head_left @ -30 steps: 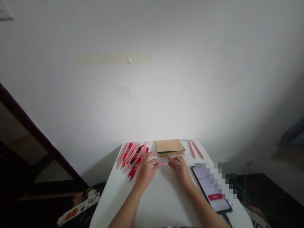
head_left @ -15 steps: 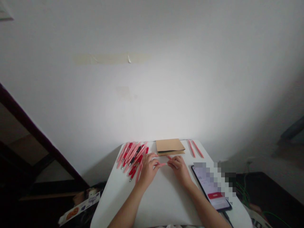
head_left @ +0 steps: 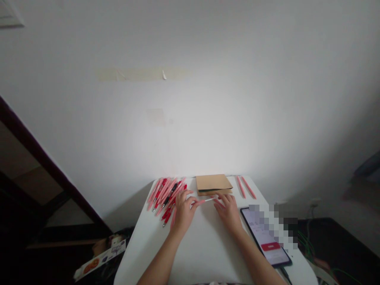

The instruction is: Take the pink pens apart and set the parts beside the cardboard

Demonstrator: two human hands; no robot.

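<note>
More of the white refill (head_left: 209, 199) shows between the hands than half a second ago, and the right hand (head_left: 227, 209) has shifted slightly away from the left hand (head_left: 184, 208). Nearest, the phone (head_left: 263, 236) lies on the right of the bench (head_left: 204, 249), a cable (head_left: 285, 274) at its lower end. Beyond its near end, both hands work over the middle of the bench. The left fingers pinch a pink barrel (head_left: 200, 202); the right fingers appear closed on the far end of the refill, with a pink piece (head_left: 219, 204) also tucked in that hand. The refill bridges the gap, slightly tilted. I judge the step to be drawing the refill out of its barrel; that calls for a firm left hold and a straight pull, so the thin tube does not bend. How much remains inside the barrel cannot be seen. Left of the left hand, and partly behind it, is a loose heap of pens (head_left: 166, 190), pink, red and black. Farther back sit a brown folder (head_left: 214, 183), its contents hidden, and two pink pens (head_left: 248, 187), side by side. Behind everything rises the wall (head_left: 202, 99).
</note>
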